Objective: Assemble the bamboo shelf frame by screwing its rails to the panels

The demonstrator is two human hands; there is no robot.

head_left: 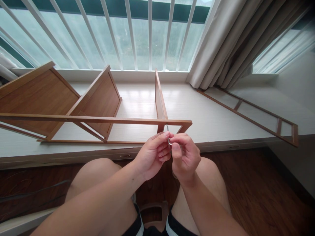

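Observation:
Between my two hands is a silvery L-shaped hex key [170, 142]. Its straight arm points away from me, the tip meeting the near wooden rail [128, 121] of a shelf frame where a panel joins it. My left hand [154, 154] is closed, thumb and fingers pinching the shaft near the rail. The bent end is pinched by the fingertips of my right hand [185, 155]. Three brown wooden panels, a left one [36, 95], a middle one [98, 101] and a narrow right one [159, 95], stand in the frame. Whether the tip sits inside a screw head is too small to tell.
The frame lies on a white ledge [137, 98] below a barred window [137, 36]. A separate ladder-like wooden frame [258, 117] lies on the right, partly under a beige curtain [221, 42]. My knees are close below the ledge, above a dark wooden floor [248, 186].

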